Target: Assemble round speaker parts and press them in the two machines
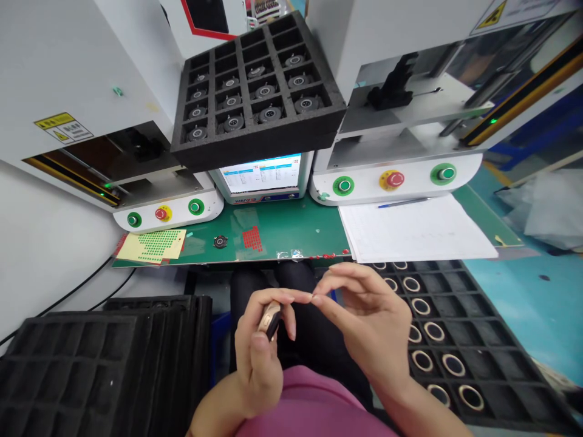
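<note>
A small gold-and-black ring-shaped part (269, 320) is being gripped in the curled left hand (259, 349); the right hand (364, 321) (fingers loosely bent, holding nothing visible) is being kept fingertip-to-fingertip just beside it.

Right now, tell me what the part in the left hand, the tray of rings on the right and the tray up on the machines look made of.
Part in the left hand: likely metal, gold-toned with a soft sheen, dark inside.
Tray of rings: probably moulded black plastic, slightly glossy; the rings look like pale-gold metal.
Upper tray: black foam by its matt, grainy, thick walls.
</note>
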### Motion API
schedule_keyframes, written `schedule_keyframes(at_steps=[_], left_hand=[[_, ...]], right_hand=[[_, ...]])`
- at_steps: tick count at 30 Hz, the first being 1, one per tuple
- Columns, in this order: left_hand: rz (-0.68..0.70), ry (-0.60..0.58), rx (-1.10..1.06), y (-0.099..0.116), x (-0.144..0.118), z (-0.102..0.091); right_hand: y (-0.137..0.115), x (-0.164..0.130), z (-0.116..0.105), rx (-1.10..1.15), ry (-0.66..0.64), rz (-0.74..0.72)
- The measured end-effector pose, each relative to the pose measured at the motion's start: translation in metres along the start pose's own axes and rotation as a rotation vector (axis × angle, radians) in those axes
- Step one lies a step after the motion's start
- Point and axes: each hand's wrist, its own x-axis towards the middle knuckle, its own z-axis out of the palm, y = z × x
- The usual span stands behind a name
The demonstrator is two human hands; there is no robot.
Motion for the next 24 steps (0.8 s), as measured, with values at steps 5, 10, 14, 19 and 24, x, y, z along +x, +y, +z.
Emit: schedule_keyframes(at_steps=[5, 10, 14, 19, 24], left_hand=[[-0.025, -0.011, -0.001, 0.000, 0.000, 0.000], [-0.054, 0.034, 0.006, -0.002, 0.003, 0.001], [-0.134, 0.123, 0.063, -0.005, 0.005, 0.002], [-0.217, 0.074, 0.077, -0.004, 0.006, 0.006], [-0.221, 0.008, 0.112, -0.002, 0.007, 0.007]], right_hand=[[-0.001, 0.001, 0.000, 0.071, 0.005, 0.070], [-0.003, -0.002, -0.001, 0.083, 0.063, 0.080], [-0.004, -0.005, 0.004, 0.251, -0.031, 0.251], [-0.003, -0.011, 0.013, 0.500, -0.224, 0.526], [-0.004, -0.013, 0.012, 0.535, -0.264, 0.588]])
